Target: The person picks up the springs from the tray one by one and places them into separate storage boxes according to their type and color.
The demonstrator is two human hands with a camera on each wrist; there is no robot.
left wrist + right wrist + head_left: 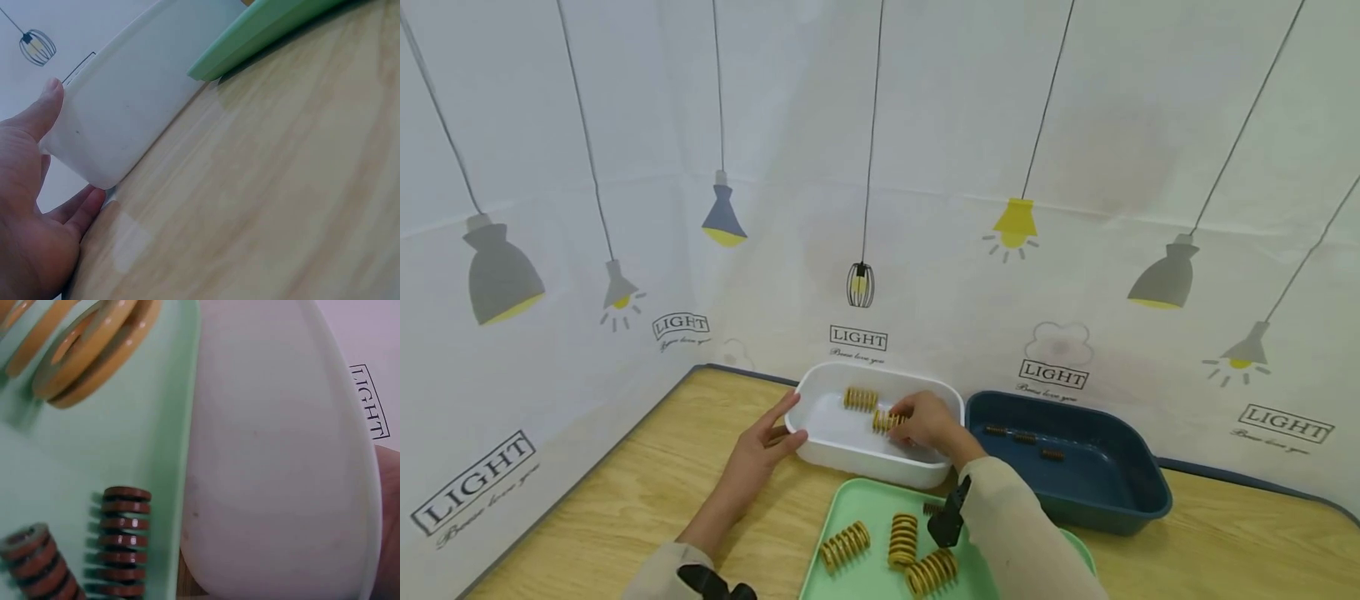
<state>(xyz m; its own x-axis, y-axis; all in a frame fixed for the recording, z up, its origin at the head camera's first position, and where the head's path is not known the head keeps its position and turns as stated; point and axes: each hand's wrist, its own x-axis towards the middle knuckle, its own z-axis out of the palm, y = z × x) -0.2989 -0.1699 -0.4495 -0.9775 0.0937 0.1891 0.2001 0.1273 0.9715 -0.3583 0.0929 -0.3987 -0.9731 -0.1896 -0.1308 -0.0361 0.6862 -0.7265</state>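
Observation:
Inside the white bin [865, 457], my right hand [931, 423] pinches a yellow coil spring [884, 422] near the floor of the bin. Another yellow spring [860, 399] lies just behind it. My left hand [758, 454] holds the bin's left end, thumb at the near rim and fingers round the outer side. In the left wrist view, the thumb [49, 107] lies along the rim, and the lower fingertips are at the bottom edge. The right wrist view shows the bin's outer wall [269, 456], with the right hand's hold hidden there.
A green tray [853, 502] in front carries three yellow springs [902, 540] and smaller brown springs [125, 540]. To the right, a dark blue bin [1112, 483] contains three small brown springs [1025, 437]. A white printed curtain [925, 250] stands behind the wooden table [647, 492].

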